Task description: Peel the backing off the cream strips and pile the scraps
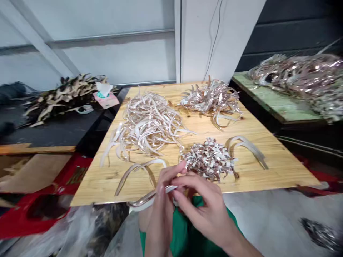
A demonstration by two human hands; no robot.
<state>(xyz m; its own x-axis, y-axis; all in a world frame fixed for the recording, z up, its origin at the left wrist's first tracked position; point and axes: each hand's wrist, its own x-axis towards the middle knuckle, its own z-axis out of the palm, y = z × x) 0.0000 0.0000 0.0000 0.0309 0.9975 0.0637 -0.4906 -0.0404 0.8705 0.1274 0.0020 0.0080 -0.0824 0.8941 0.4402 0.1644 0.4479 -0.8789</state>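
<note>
A shiny curved strip (143,201) lies between my two hands, just off the table's front edge. My left hand (164,200) is closed around its middle part. The thumb and index finger of my right hand (202,205) pinch its tip. Beyond my hands a pile of small shiny scraps (210,159) sits on the wooden table (96,185). Two loose curved strips (125,176) lie to the left near the front edge, and a few more (248,144) are right of the scraps.
A large tangle of curved strips (150,121) covers the table's back left, another shiny heap (211,96) the back right. A tissue pack (105,98) and dark cut pieces (66,92) rest on a side table. Shiny material (297,73) fills a green bench (289,103).
</note>
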